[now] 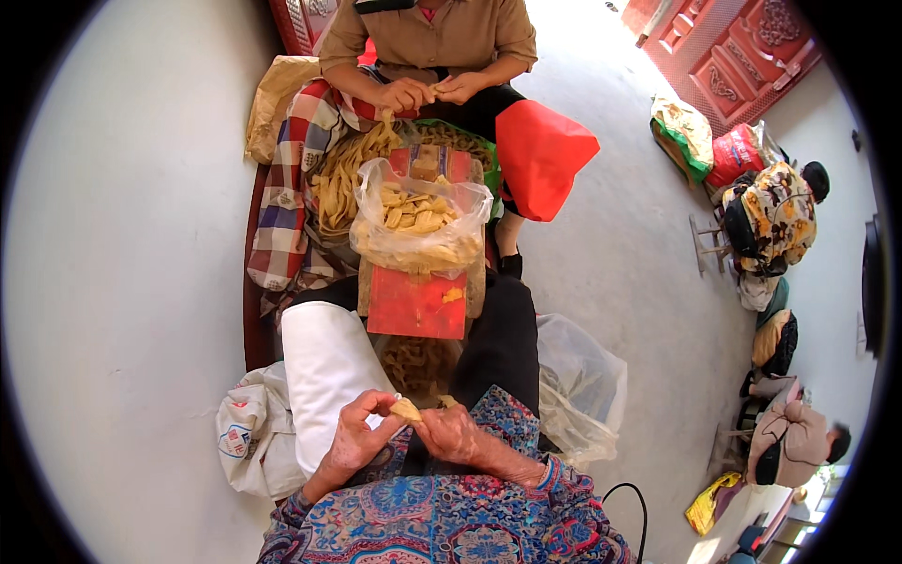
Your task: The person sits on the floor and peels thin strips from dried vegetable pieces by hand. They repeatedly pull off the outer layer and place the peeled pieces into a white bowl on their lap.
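Note:
Low in the view, over my lap, my left hand (359,430) pinches a small pale-yellow folded strip (406,410) between thumb and fingers. Close beside it, my right hand (449,434) has its fingers bent against the same strip. A second yellowish bit (447,401) shows at the right hand's fingertips. Between my knees, a container of brownish-yellow strips (415,362) is partly hidden. Ahead of it, a clear plastic bag (371,235) full of small folded yellow pieces rests on a red-topped board (415,305).
Opposite me, a person (427,42) works a strip with both hands, beside long loose yellow strips (340,188). A red cloth (540,160) covers that person's knee. A white sack (258,432) and a clear bag (578,385) flank my legs. Other people sit along the right wall.

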{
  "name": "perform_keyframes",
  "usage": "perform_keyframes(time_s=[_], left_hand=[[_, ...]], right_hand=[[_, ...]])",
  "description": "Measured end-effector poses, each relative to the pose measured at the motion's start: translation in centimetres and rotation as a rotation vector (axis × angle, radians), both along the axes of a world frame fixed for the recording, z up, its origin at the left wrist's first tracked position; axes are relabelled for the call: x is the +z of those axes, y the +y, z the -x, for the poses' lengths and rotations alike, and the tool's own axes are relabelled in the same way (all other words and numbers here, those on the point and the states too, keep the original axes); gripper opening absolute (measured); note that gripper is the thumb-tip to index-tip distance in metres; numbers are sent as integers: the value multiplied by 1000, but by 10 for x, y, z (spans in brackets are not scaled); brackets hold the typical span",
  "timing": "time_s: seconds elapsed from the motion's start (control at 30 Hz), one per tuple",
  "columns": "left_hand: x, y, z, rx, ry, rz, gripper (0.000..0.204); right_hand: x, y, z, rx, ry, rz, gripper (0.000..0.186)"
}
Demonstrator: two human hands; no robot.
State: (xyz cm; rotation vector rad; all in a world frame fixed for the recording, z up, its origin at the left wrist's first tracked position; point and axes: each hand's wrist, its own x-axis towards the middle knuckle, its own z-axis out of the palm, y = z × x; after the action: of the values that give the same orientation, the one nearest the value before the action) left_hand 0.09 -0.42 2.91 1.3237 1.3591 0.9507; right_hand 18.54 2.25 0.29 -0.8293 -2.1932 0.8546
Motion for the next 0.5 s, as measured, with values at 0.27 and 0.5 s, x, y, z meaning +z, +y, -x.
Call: perform_keyframes(time_s=[0.27,0.5], left_hand=[[-2,-5,-2,32,-147,261,19],[10,4,13,-141,-11,97,13]], right_hand=[[0,7,-4,18,-205,-43,16],[17,25,-13,123,-84,148,24]])
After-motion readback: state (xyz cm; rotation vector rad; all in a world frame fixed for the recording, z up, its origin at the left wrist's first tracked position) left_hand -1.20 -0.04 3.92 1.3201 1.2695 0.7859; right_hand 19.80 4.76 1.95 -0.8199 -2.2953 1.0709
